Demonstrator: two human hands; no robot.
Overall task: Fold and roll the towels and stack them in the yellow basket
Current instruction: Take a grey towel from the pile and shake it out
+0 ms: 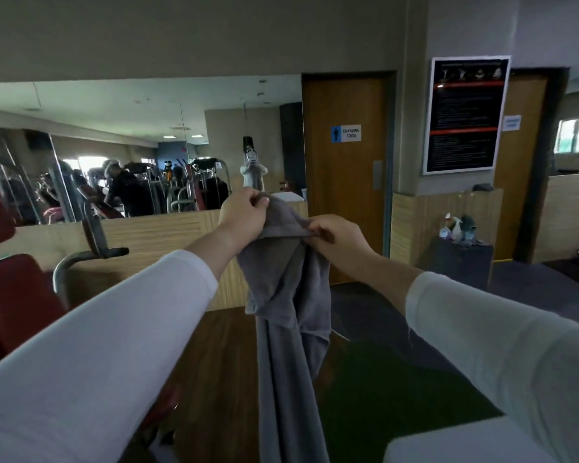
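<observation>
**Q:** Hands first. What are they doing?

**A:** Your left hand [244, 213] is curled, thumb and fingertips pinching the top hem of the grey towel [281, 295]. Your right hand [335, 235] sits just beside it and a little lower, fingers bunched over the same hem. Both are clenched on cloth. White sleeves [114, 345] cover both forearms.

**Q:** How does the towel lie?

**A:** You hold it in the air, centre of view. A short stretch of hem runs between your two grips, sloping down from left to right. The rest hangs in loose folds, long axis vertical, and narrows into a straight column. Its lower end runs off the bottom edge, so I cannot tell whether it touches anything.

**Q:** Surface and room?

**A:** Under the towel is a brown wood-grain surface [221, 379], with a dark green mat [398, 396] to its right. I cannot tell whether it is desk or floor. The room is a gym.
- A wall mirror [114, 128] on the left reflects machines and a person in a dark top.
- A red padded seat [14, 295] on a metal frame stands at far left.
- A wooden door [345, 195] straight ahead carries a blue-and-white "CHANGING ROOM" sign [346, 133].
- A black poster [465, 115] hangs on the pillar to the right.
- Spray bottles [455, 228] stand on a dark stand [462, 262] below the poster.
</observation>
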